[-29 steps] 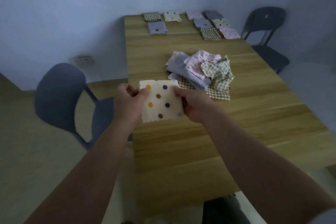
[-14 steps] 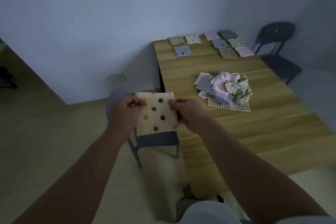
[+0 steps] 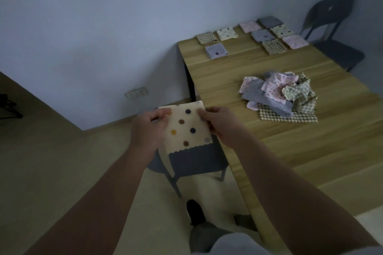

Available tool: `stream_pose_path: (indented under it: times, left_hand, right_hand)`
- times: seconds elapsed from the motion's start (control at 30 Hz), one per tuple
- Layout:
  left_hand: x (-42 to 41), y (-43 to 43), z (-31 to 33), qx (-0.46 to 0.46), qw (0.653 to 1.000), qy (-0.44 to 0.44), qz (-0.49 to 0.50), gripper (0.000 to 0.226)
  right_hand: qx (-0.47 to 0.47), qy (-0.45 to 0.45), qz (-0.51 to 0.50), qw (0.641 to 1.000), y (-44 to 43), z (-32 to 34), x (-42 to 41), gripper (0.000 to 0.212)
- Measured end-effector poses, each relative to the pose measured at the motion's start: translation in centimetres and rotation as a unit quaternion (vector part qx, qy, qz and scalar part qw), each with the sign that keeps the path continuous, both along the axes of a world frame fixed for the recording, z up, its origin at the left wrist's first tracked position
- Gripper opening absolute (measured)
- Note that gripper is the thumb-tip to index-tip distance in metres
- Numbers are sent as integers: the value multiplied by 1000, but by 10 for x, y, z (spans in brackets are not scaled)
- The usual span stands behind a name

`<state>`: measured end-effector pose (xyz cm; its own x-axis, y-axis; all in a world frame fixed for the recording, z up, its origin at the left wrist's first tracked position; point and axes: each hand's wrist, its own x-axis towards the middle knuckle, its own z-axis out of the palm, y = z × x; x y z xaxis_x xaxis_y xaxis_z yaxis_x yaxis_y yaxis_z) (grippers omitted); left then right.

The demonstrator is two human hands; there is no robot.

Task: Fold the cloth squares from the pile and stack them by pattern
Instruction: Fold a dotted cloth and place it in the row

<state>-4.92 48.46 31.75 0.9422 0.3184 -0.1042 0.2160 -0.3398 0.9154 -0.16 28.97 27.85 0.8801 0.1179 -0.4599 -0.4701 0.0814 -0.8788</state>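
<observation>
Beside table, left hand, right hand pinch dotted cloth (seemingly folded; dim)

pile mid-table, folded stacks behind

The grey chair in the lower middle is partly hidden by the dotted cloth. The checked cloth under the pile is mostly covered, and a dark thing is cut off at the left edge.
</observation>
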Motion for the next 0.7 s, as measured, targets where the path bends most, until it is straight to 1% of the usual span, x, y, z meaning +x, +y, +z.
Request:
stream_pose_path:
  times: [0.07, 0.2, 0.27, 0.3, 0.37, 0.47, 0.57, 0.63, 0.7]
  left_hand:
    - [28, 8, -5, 2, 1000, 4, -13, 25]
    - [79, 26, -5, -17, 999, 19, -39, 28]
    - [116, 47, -3, -3, 997, 29, -65, 30]
    - [115, 47, -3, 3, 997, 30, -69, 30]
    - [145, 66, -6, 2, 996, 23, -92, 31]
    - [175, 89, -11, -14, 995, 18, -100, 29]
    - [208, 124, -21, -18, 992, 26, -123, 27]
    - [227, 148, -26, -39, 989, 19, -143, 28]
    - [247, 180, -31, -40, 985, 8, -167, 29]
  right_hand:
    - [9, 6, -5, 1000, 9, -10, 24, 34]
    - [33, 12, -35, 999, 22, -11, 62, 22]
    - [33, 20, -66, 997, 40, -6, 89, 18]
    - [23, 18, -65, 997, 41, -5, 88, 15]
    - [5, 17, -88, 996, 57, -1, 108, 11]
    - [-28, 9, -107, 994, 82, 2, 130, 13]
    - [-78, -6, -142, 987, 119, 2, 156, 6]
    - [-109, -11, -159, 981, 146, 4, 170, 5]
    - [-109, -5, -179, 978, 180, 5, 180, 6]
